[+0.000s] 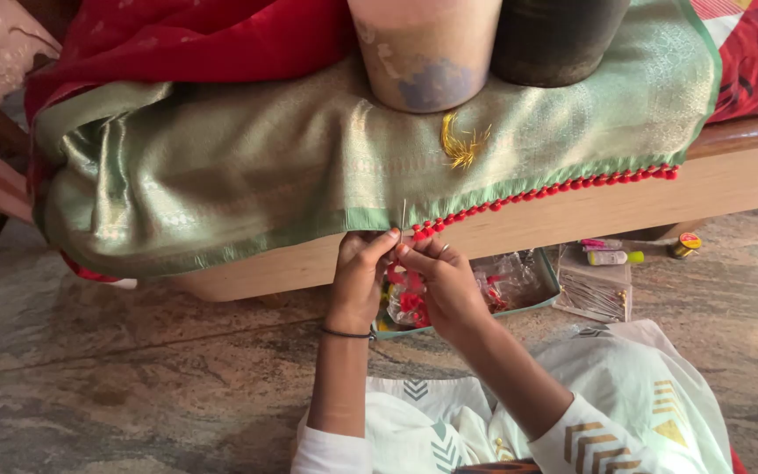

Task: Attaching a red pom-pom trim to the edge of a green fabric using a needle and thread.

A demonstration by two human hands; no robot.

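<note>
Beside tray [551, 279], left hand [360, 276] pinching green cloth [221, 167], right hand [443, 283] holding needle [404, 215]

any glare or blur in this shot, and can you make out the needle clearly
Head view: soft daylight, with sheen rather than harsh glare on the green cloth. The needle shows only as a thin pale line above the left hand and right hand, too fine for detail. The two pots are cropped at the top, and the small bottles look soft.

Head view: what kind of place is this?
Probably a home, with handwork done on the floor: a stone-tile floor, a low wooden bed or bench draped with green fabric, and a tray of craft supplies beneath.
</note>
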